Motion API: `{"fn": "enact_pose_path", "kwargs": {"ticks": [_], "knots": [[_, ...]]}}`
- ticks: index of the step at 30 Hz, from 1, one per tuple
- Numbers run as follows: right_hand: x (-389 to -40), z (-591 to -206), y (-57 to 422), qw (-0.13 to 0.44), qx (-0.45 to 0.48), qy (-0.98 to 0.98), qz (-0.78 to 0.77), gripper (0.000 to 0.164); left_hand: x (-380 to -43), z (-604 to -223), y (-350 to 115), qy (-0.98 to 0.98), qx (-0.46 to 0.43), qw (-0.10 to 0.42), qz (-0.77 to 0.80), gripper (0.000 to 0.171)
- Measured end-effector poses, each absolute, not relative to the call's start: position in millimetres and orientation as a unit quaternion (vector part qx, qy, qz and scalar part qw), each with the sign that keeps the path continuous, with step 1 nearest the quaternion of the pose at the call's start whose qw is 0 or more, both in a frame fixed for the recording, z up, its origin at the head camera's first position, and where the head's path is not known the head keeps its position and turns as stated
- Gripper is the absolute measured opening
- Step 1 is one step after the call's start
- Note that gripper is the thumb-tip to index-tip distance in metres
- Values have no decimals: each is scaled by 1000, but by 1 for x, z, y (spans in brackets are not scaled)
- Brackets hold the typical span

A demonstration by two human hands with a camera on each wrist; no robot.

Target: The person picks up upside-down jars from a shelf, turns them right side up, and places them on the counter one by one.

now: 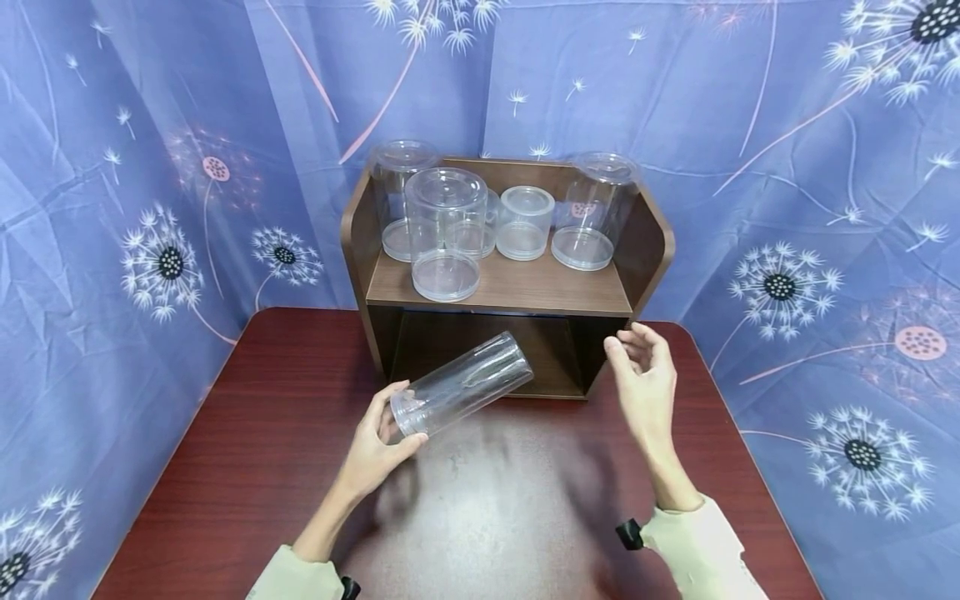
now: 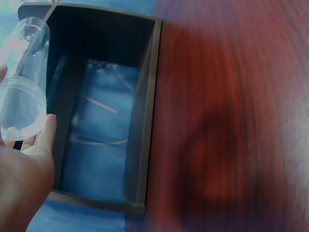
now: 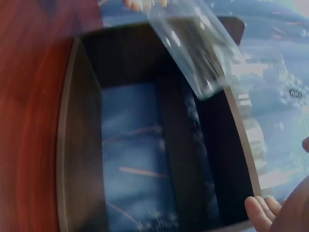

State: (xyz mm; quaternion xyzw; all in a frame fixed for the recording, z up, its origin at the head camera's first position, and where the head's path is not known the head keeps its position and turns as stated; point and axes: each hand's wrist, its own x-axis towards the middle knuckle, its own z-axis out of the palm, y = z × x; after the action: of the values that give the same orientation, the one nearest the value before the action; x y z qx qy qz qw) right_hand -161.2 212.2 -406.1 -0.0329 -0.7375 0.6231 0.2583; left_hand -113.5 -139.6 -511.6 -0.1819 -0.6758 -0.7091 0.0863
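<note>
A tall clear plastic jar [image 1: 465,383] is tilted in the air in front of the brown shelf [image 1: 502,287]. My left hand [image 1: 378,442] grips its lidded end, with the thumb and fingers around the rim. In the left wrist view the jar's round end [image 2: 21,111] faces the camera above the palm. To the right of the shelf's front my right hand [image 1: 643,375] is raised with loosely bent fingers and nothing in them. The right wrist view shows that hand's fingertips [image 3: 260,212] at the lower right, and the jar [image 3: 193,46] slanting across the top.
Several clear jars stand on the upper board: a tall one [image 1: 446,237] at the front left, a short frosted one [image 1: 525,225] mid-shelf, another tall one [image 1: 588,217] at the right. The shelf sits at the back of a dark red table [image 1: 247,450], before a blue dandelion curtain [image 1: 562,83].
</note>
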Motion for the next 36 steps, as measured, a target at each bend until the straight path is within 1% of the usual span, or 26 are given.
{"fn": "enact_pose_path", "kwargs": {"ticks": [5, 10, 16, 22, 29, 32, 36], "knots": [[-177, -403, 230, 301, -51, -763, 570, 45, -112, -504, -155, -684, -174, 97, -702, 80], [-192, -401, 242, 322, -58, -785, 527, 44, -110, -495, -170, -686, -167, 113, -699, 81], [-207, -401, 251, 317, -59, -804, 500, 47, -105, -483, -186, -701, -142, 131, -686, 84], [-220, -401, 252, 311, -65, -815, 484, 46, -101, -468, -203, -726, -123, 153, -659, 88], [-235, -401, 249, 314, -61, -821, 473, 40, -100, -448, -219, -752, -137, 174, -621, 89], [-239, -401, 248, 318, -63, -825, 463, 37, -100, -440, -223, -775, -141, 174, -591, 88], [-242, -401, 247, 321, -63, -829, 453, 32, -97, -428, -230, -832, -118, 159, -518, 86]]}}
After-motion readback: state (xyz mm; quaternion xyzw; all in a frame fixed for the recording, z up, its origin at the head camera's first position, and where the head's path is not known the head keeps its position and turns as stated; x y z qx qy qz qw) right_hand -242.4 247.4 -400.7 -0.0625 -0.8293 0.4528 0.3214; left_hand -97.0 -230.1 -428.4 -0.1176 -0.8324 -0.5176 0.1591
